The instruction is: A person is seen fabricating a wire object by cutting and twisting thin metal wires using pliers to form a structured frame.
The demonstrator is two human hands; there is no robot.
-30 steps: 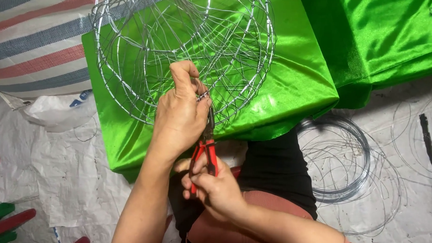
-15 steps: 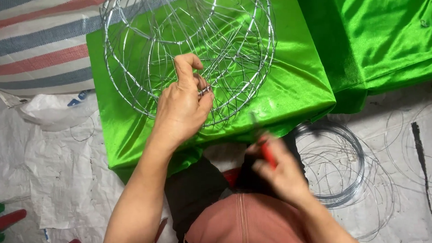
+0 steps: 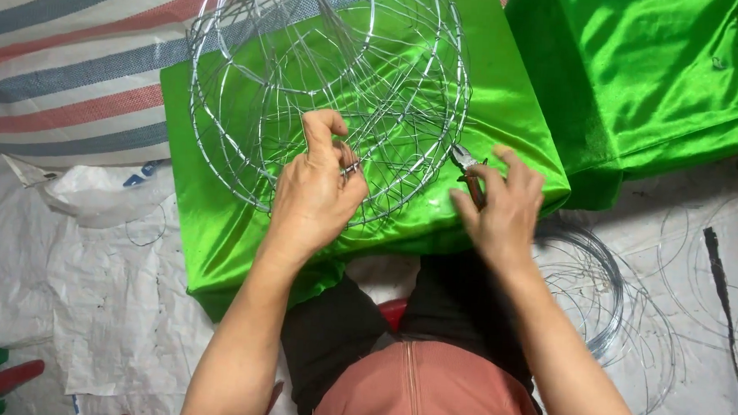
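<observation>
Two bare hands are busy at a round wire frame (image 3: 324, 89). The left hand (image 3: 316, 193) is curled, and its thumb and fingers pinch a thin wire on the lower part of the frame. The right hand (image 3: 502, 209) is closed around a pair of pliers (image 3: 468, 166). Only the metal tip and a bit of red handle peek out above the fingers. The tip sits right at the frame's right edge, just beside the wire there; whether it bites the wire cannot be told.

The frame is made of many shiny rings and thin wires, like a ball-shaped cage. It rests on a bright green satin box (image 3: 219, 226) in front of the person's lap, and leans a little toward the top of the picture.

To do this step well, the left hand should likely hold the frame firm so it does not roll on the slippery cloth. The pliers should grip the wire close to the joint and turn slowly, so the thin wire bends tight and does not snap or poke a finger.

Another green box (image 3: 673, 80) stands to the right. Coils of loose wire (image 3: 597, 292) lie on the white woven sheet (image 3: 91, 303) near the right elbow. A striped cloth (image 3: 68, 62) lies at the upper left.
</observation>
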